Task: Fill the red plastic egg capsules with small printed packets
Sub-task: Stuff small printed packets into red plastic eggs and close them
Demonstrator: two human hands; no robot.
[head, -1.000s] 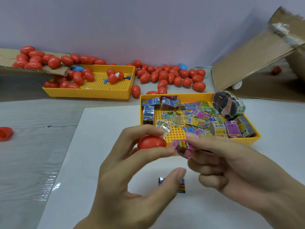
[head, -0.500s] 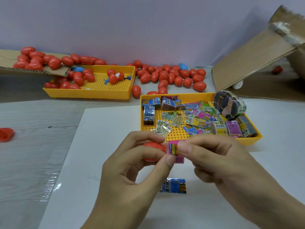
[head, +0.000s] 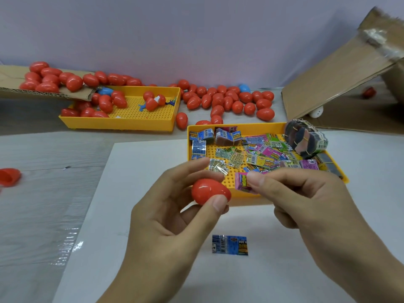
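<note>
My left hand (head: 170,217) holds a red egg capsule piece (head: 208,191) between thumb and fingers, above the white board. Just to its right, my right hand (head: 306,206) pinches a small pink printed packet (head: 242,182) at its edge. Packet and capsule are close but apart. Behind them a yellow tray (head: 190,136) holds several printed packets and rubber-banded bundles (head: 306,138). A blue packet (head: 229,244) lies flat on the white board below my hands.
A second yellow tray (head: 153,123) at the back left holds red capsules under a cardboard flap (head: 43,92). Loose red capsules (head: 227,101) lie along the wall. A red half shell (head: 8,177) sits at the left edge. A cardboard box (head: 341,77) leans at right.
The pink packet has drawn back to the right, away from the capsule. The capsule, half hidden by my fingers before, now shows its rounded side between thumb and fingers.
</note>
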